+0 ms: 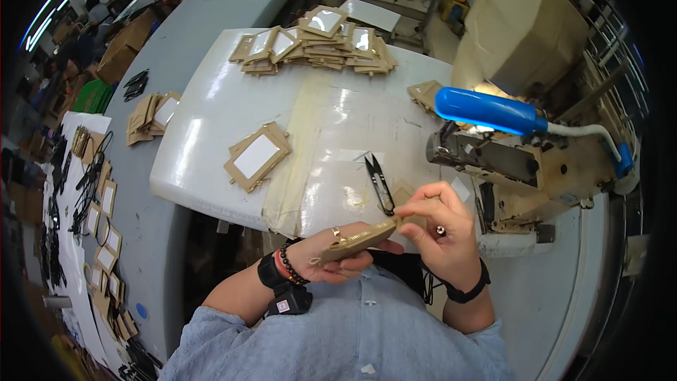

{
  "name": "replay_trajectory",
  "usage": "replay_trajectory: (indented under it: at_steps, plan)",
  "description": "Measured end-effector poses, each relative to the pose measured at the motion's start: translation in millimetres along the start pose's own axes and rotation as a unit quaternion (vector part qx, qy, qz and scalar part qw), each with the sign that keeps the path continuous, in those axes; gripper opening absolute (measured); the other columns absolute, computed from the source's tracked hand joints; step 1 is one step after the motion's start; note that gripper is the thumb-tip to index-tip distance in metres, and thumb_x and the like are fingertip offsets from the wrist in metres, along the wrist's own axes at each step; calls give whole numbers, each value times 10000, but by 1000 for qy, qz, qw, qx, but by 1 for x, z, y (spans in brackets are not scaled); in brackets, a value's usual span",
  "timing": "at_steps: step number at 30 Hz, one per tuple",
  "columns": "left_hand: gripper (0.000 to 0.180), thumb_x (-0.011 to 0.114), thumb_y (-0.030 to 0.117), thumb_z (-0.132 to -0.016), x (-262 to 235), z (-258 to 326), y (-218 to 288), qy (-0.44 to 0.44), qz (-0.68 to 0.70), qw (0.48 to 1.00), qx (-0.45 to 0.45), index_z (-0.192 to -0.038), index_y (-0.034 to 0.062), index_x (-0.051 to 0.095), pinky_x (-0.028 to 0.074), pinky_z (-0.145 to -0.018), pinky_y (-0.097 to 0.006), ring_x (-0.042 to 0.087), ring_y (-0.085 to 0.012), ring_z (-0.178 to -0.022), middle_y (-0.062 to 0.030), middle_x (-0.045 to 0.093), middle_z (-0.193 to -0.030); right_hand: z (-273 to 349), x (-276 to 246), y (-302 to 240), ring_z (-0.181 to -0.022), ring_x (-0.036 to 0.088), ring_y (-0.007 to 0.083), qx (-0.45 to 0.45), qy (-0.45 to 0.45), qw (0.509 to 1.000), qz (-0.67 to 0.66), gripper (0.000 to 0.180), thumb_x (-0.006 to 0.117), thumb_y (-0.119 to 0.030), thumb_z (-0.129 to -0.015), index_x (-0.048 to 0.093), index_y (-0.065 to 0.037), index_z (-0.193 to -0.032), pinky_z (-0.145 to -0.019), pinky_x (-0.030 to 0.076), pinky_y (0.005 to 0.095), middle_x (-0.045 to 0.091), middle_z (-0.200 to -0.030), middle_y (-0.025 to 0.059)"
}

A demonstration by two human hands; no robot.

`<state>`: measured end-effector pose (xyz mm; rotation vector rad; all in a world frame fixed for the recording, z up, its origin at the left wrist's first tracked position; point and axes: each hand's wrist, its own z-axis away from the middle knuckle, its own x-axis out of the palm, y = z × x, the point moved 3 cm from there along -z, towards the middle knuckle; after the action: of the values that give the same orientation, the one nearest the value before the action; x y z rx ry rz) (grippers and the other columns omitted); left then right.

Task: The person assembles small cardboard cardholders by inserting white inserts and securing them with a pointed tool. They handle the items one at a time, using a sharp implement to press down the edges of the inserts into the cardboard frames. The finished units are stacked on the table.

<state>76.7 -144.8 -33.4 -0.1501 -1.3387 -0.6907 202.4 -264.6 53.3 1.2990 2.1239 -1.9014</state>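
Note:
My left hand [317, 257] is closed round a tan card holder [360, 242], held edge-on and tilted above my lap, in front of the table's near edge. My right hand [444, 233] pinches the far right end of that holder between thumb and forefinger. Among its curled fingers shows a small shiny metal piece [440, 231], too small to name. Just beyond the right fingertips, black thread snips [379, 182] lie on the white table with their points away from me. Left of them rests another tan card holder [256, 156] with a white window.
A pile of card holders [324, 42] covers the white table's [204, 148] far side. A sewing machine [522, 169] with a blue lamp [486, 110] stands at the right. More holders [151, 118] and black cords [88, 169] lie on the grey table [151, 240] at the left.

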Motion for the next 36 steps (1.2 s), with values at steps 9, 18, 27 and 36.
replay_trajectory:
  at_steps: [9, 18, 27, 36]
  plan:
    - [516, 344, 488, -1003, -4, 15, 5, 96, -288, 953, -13, -1300, 102, 515, 425, -421, -203, 518, -73, -524, -7, 555, -679, 9, 13, 2, -641, 613, 175, -98, -64, 993, 27, 68, 674, 31, -783, 662, 14, -847, -536, 469, 264, 624, -780, 109]
    - [284, 517, 244, -986, -5, 84, 16, 290, -491, 782, 250, -1098, -6, 590, 521, -629, -237, 652, -117, -699, -46, 638, -804, 6, 30, 17, -534, 456, 91, 41, -39, 998, -22, 280, 738, -58, -775, 638, 21, -1025, -474, 373, 219, 617, -796, 86]
    - [363, 516, 316, -982, -138, 263, 162, 549, -243, 610, 516, -1056, -33, 583, 557, -622, -248, 663, -164, -682, -93, 662, -898, 47, -21, 31, -599, 498, 23, 198, 26, 979, -51, 418, 705, -105, -811, 564, 35, -1180, -521, 392, 150, 582, -928, 45]
    - [360, 663, 206, -874, -190, 306, 223, 771, -319, 413, 365, -1073, -56, 517, 558, -571, -292, 684, -216, -703, -186, 641, -884, 67, -17, 30, -583, 511, 27, 224, 5, 973, -49, 320, 637, 9, -809, 583, 32, -1123, -515, 375, 167, 591, -929, 48]
